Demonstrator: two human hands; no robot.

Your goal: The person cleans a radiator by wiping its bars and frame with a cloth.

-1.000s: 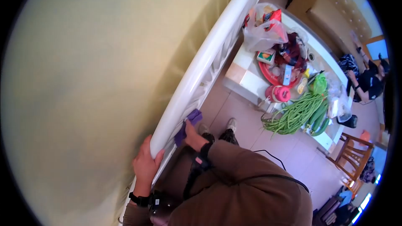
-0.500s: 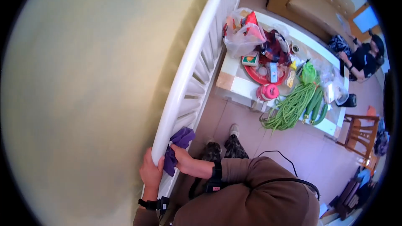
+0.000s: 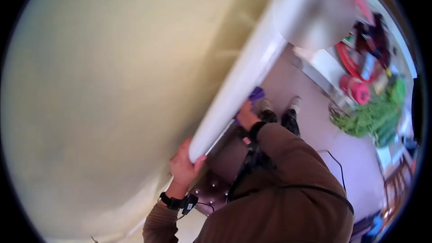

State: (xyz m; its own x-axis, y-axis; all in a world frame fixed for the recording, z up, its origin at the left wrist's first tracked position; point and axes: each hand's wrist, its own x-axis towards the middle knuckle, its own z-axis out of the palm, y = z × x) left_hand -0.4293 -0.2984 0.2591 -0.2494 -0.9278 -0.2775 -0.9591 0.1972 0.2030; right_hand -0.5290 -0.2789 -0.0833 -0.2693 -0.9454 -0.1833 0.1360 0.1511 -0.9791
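A long white rail (image 3: 243, 69) with a smooth rounded top runs diagonally beside the wall; slats show along its side in the earlier head view. My left hand (image 3: 183, 164) wraps round its near end, thumb on the right side. On the rail's far side, my right hand (image 3: 246, 116) holds a bunched purple cloth (image 3: 257, 93) low against it. Its fingers are partly hidden by the rail, and the picture is smeared by motion. Whether the cloth touches the rail here I cannot tell.
A cream wall (image 3: 112, 85) fills the left. To the right, a table (image 3: 325, 65) bears a red tray (image 3: 345, 58), a pink-lidded jar (image 3: 357, 91) and green vegetables (image 3: 371, 114). A tufted brown seat (image 3: 210, 193) is by my left arm. A blurred patch hides the upper part.
The view has shifted, so the table now lies farther right. My right hand, with the purple cloth, has moved forward along the rail, away from my left hand. The left hand still grips the end.
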